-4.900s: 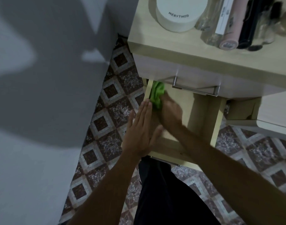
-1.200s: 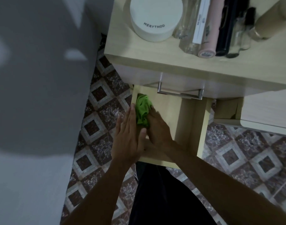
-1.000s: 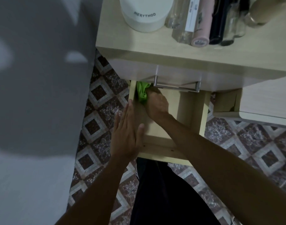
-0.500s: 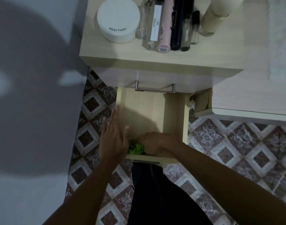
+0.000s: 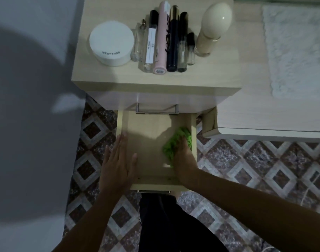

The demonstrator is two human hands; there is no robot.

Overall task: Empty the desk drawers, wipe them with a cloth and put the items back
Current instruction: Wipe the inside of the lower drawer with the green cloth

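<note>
At 6 o'clock in the head view, the pulled-out pale wooden drawer [image 5: 148, 142] holds the crumpled bright green cloth [image 5: 175, 142] against its 3 o'clock wall. Right hand [image 5: 183, 157] presses on the cloth; finger curl not discernible. Left hand [image 5: 117, 164] lies flat, fingers straight, on the drawer's 9 o'clock wall.

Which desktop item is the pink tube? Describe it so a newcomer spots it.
Start at the light wooden desk top above the open drawer. Right of the round white jar lies a row of slim cosmetic tubes and vials. The pink tube is the longest there, the only pink one, between a white-labelled clear vial and a black tube.
</note>
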